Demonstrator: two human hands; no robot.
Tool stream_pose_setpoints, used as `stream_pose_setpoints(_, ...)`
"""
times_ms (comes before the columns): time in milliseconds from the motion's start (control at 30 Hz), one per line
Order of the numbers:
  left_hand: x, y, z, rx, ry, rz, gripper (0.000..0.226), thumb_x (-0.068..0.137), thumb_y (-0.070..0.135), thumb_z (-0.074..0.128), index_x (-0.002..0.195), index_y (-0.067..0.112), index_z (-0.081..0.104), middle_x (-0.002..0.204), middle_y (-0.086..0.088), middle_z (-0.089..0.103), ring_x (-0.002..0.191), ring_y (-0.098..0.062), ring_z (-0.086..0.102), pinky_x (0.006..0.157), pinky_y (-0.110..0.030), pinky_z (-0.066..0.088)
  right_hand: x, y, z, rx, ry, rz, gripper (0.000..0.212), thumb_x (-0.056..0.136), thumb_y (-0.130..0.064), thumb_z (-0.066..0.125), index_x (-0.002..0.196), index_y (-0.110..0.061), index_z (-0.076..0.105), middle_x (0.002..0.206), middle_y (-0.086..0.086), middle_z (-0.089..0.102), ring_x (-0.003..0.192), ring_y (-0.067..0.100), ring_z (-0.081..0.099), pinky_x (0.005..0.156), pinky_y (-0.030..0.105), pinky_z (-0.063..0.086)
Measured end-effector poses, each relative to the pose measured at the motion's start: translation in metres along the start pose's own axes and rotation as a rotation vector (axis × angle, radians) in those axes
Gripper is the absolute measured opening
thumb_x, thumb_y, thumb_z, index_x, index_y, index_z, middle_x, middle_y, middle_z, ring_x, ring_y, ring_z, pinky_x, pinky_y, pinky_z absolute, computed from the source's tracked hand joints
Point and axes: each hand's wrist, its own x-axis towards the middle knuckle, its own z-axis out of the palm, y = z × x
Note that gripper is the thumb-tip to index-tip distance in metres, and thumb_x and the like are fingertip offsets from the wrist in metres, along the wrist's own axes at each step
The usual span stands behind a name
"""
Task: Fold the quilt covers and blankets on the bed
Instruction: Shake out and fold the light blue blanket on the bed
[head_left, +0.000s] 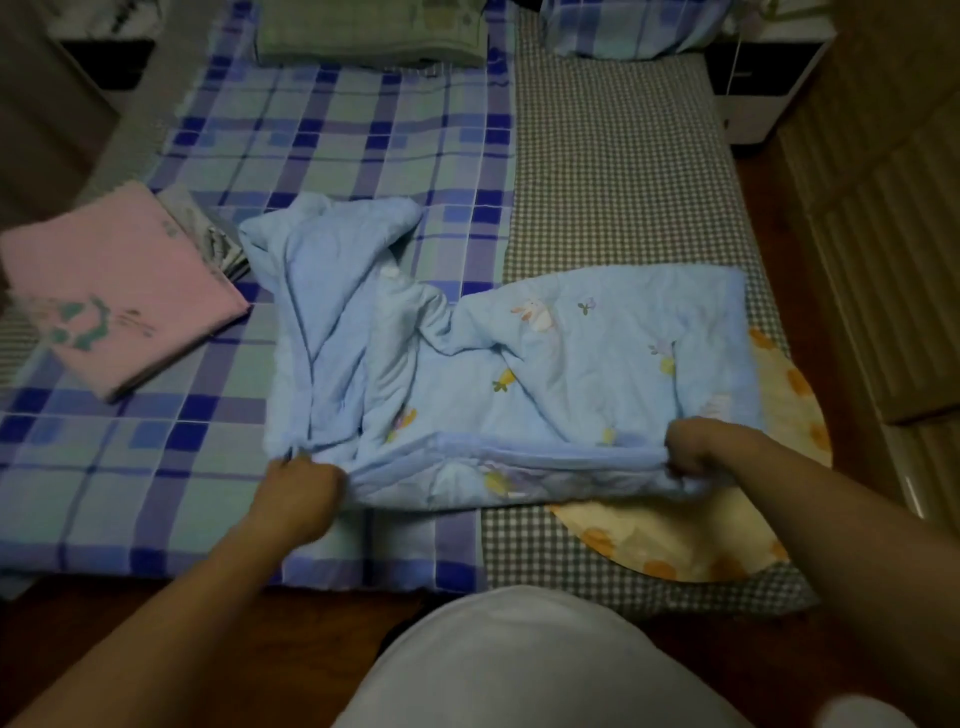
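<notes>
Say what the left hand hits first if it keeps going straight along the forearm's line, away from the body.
Probably nothing new: the left hand already grips the near edge of the light blue quilt, so it would push into its bunched folds. Depth is unclear.

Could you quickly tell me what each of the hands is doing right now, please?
Left hand: closed, gripping the near edge of the light blue quilt.
Right hand: closed, gripping the same near edge further right.

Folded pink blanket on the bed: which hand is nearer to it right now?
Left. The left hand grips the blue quilt's near edge, just right of and below the pink blanket. The right hand grips the same edge, far across the bed.
</notes>
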Motion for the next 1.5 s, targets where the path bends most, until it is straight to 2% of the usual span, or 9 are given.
stream_pose_setpoints(167,0.011,-0.032,-0.073,-0.064,0.987,0.140,0.022,0.085,0.008,0.052,0.099,0.013,0.069,0.103,-0.013,0.069,0.100,-0.035,0.055,0.087,-0.046,0.036,-0.015,0.048,-0.004,0.012,0.763,0.158,0.012,0.084,0.006,0.065,0.073,0.003,0.065,0.077,0.027,0.065,0.070,0.042,0.065,0.068,0.045,0.055)
stream_pose_setpoints(533,-0.002,-0.019,-0.009,-0.004,0.764,0.609,0.020,0.093,0.014,0.054,0.091,0.011,0.074,0.104,-0.015,0.070,0.105,-0.033,0.065,0.105,-0.049,0.043,-0.021,0.095,0.015,-0.216,0.551,0.247,0.014,0.081,-0.015,0.071,0.095,-0.015,0.074,0.092,0.008,0.071,0.093,0.031,0.067,0.075,0.037,0.053)
stream_pose_setpoints(733,-0.026,-0.016,0.045,-0.095,0.457,0.527,0.024,0.093,0.032,0.047,0.105,0.029,0.067,0.110,-0.008,0.069,0.104,-0.024,0.068,0.093,-0.040,0.055,-0.028,0.093,0.028,0.035,0.536,0.149,0.022,0.071,-0.020,0.080,0.092,-0.021,0.072,0.086,0.012,0.070,0.082,0.036,0.067,0.064,0.036,0.051)
stream_pose_setpoints(900,-0.006,-0.015,0.035,-0.654,0.206,0.094,0.011,0.102,0.026,0.046,0.105,0.037,0.044,0.085,0.005,0.059,0.070,-0.011,0.059,0.060,-0.029,0.048,-0.019,0.090,0.005,0.659,0.549,0.059,0.035,0.086,-0.017,0.070,0.119,-0.024,0.072,0.127,0.016,0.065,0.113,0.036,0.061,0.088,0.035,0.048)
stream_pose_setpoints(1000,0.009,-0.009,0.033,-0.550,0.175,0.072,0.013,0.101,0.024,0.042,0.093,0.029,0.049,0.085,-0.006,0.064,0.074,-0.023,0.061,0.063,-0.033,0.044,-0.036,0.074,-0.015,1.145,0.503,0.017,0.028,0.089,0.002,0.054,0.102,-0.008,0.077,0.116,0.018,0.069,0.110,0.032,0.061,0.090,0.032,0.046)
stream_pose_setpoints(1200,-0.005,0.088,-0.031,-0.304,0.276,0.642,0.014,0.078,0.016,0.052,0.091,0.022,0.049,0.082,-0.005,0.060,0.074,-0.029,0.054,0.062,-0.036,0.038,-0.119,-0.019,-0.042,0.389,0.455,-0.390,0.036,0.077,-0.043,0.038,0.103,-0.040,0.063,0.095,0.002,0.072,0.085,0.022,0.065,0.074,0.031,0.048)
stream_pose_setpoints(1367,-0.010,0.158,-0.074,-0.768,0.322,0.581,0.023,0.103,0.039,0.043,0.111,0.020,0.053,0.101,-0.004,0.069,0.089,-0.020,0.062,0.073,-0.031,0.041,-0.126,-0.099,0.000,0.002,0.400,-0.553,0.077,0.073,-0.075,0.042,0.144,-0.045,0.035,0.138,0.012,0.057,0.133,0.028,0.048,0.108,0.043,0.040)
stream_pose_setpoints(1433,-0.012,0.156,-0.070,-0.812,0.319,0.613,0.023,0.103,0.045,0.041,0.105,0.024,0.052,0.096,0.002,0.068,0.082,-0.013,0.059,0.070,-0.029,0.041,-0.117,-0.101,0.005,0.004,0.511,-0.474,0.054,0.074,-0.058,0.048,0.119,-0.034,0.066,0.137,0.015,0.058,0.131,0.023,0.051,0.109,0.033,0.035)
stream_pose_setpoints(1500,-0.011,0.140,-0.061,-0.698,0.295,0.658,0.023,0.098,0.050,0.046,0.103,0.027,0.048,0.095,0.003,0.065,0.082,-0.014,0.058,0.068,-0.030,0.039,-0.123,-0.099,0.014,-0.026,0.609,-0.463,0.028,0.065,-0.049,0.056,0.078,-0.030,0.072,0.083,0.001,0.074,0.082,0.013,0.071,0.075,0.023,0.045)
